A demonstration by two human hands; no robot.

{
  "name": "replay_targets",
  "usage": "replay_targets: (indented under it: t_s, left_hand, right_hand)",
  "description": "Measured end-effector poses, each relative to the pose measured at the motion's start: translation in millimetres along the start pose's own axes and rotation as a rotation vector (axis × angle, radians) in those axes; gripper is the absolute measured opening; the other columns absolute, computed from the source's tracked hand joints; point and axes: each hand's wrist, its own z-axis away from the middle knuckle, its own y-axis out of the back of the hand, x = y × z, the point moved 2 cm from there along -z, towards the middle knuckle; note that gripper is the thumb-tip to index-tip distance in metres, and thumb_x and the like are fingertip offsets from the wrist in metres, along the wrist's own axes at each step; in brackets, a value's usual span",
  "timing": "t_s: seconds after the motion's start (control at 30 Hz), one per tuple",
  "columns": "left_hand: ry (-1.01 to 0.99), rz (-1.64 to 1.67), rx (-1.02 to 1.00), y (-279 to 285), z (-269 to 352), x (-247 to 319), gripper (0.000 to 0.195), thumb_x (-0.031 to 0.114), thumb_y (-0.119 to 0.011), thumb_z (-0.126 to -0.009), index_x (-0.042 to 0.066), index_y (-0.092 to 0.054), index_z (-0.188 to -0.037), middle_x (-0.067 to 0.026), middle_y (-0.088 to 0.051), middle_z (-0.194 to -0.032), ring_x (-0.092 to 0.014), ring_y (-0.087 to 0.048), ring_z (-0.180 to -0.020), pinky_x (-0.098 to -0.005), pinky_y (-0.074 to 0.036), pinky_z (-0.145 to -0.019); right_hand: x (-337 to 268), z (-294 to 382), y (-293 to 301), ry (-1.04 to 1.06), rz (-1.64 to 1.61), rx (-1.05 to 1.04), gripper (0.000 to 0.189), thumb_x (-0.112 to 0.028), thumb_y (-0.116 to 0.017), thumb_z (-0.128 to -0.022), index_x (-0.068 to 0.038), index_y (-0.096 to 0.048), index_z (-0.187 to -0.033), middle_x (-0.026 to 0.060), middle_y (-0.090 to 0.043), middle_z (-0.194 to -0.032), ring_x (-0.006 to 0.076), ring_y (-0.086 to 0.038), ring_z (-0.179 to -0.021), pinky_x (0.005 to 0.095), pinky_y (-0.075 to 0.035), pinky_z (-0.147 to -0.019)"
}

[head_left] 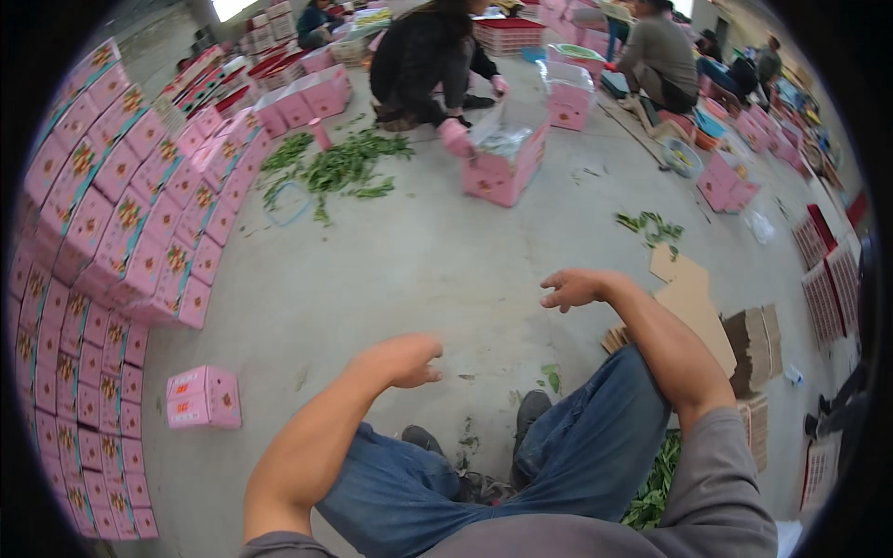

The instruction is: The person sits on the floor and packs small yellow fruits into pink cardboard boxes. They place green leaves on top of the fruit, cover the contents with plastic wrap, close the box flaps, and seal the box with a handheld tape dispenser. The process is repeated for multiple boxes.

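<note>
My left hand [401, 360] hangs in the air above the grey concrete floor [418, 279], in front of my left knee, fingers bent towards the right and slightly blurred. Further right and a little farther out, my right hand [575, 288] is also raised, its fingers pointing left and spread apart. Neither hand shows anything held. Beyond them stands an open pink cardboard box [504, 167] with a clear plastic liner; a person in dark clothes and pink gloves touches it. A small pink box [203, 397], closed, rests on the floor at the left.
Stacked pink boxes [104, 223] line the left side. Green leaves [349, 162] lie beside the person at the box. Flat cardboard pieces [691, 314] and brown cardboard bundles [753, 349] are by my right arm. Red-and-white crates [827, 279] stand far right. Several people crouch or sit farther back.
</note>
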Motion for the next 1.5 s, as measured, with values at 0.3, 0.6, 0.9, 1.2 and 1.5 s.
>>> replay_targets:
  t_s: [0.3, 0.6, 0.9, 1.2, 1.5]
  left_hand:
    - [0.019, 0.16, 0.272, 18, -2, -20, 0.063, 0.037, -0.074, -0.1, 0.002, -0.058, -0.15, -0.0259, -0.064, -0.146, -0.041, -0.061, -0.135, -0.048, -0.05, -0.112]
    - [0.18, -0.07, 0.592, 109, -168, -126, 0.105, 0.032, -0.088, -0.085, -0.008, -0.03, -0.163, -0.035, -0.042, -0.162, -0.047, -0.04, -0.153, -0.0498, -0.036, -0.127]
    - [0.169, -0.282, 0.589, 148, -319, -171, 0.026, 0.019, -0.067, -0.088, 0.003, -0.074, -0.107, -0.0242, -0.075, -0.111, -0.044, -0.071, -0.11, -0.055, -0.055, -0.096]
    - [-0.108, -0.428, 0.591, 80, -279, -132, 0.023, 0.014, -0.064, -0.091, 0.002, -0.073, -0.109, -0.0248, -0.074, -0.101, -0.047, -0.071, -0.098, -0.0567, -0.056, -0.088]
    - [-0.201, -0.241, 0.426, -52, -117, -75, 0.013, 0.014, -0.068, -0.087, 0.003, -0.071, -0.092, -0.0248, -0.073, -0.091, -0.048, -0.071, -0.089, -0.0573, -0.057, -0.082]
  right_hand:
    - [-25, -4, 9, 0.101, -0.07, 0.017, 0.084, -0.043, -0.07, -0.105, 0.002, -0.036, -0.167, 0.02, -0.068, -0.146, 0.0267, -0.068, -0.123, 0.0432, -0.053, -0.109]
    - [-58, 12, 20, 0.224, -0.071, 0.026, 0.08, -0.048, -0.067, -0.105, -0.002, -0.043, -0.165, 0.0209, -0.064, -0.15, 0.0326, -0.061, -0.139, 0.0419, -0.049, -0.115]
    - [-22, 20, 41, 0.204, -0.117, 0.104, 0.08, -0.049, -0.071, -0.103, 0.002, -0.049, -0.159, 0.0229, -0.065, -0.148, 0.0354, -0.065, -0.133, 0.0418, -0.052, -0.11]
    - [50, 87, 66, 0.078, -0.339, 0.611, 0.074, -0.043, -0.074, -0.101, 0.001, -0.053, -0.157, 0.0205, -0.066, -0.148, 0.0311, -0.064, -0.133, 0.0404, -0.052, -0.11]
    - [212, 200, -48, -0.566, 0.162, 0.888, 0.105, -0.039, -0.092, -0.076, -0.005, -0.042, -0.162, 0.0291, -0.049, -0.155, 0.0458, -0.048, -0.145, 0.0518, -0.042, -0.123]
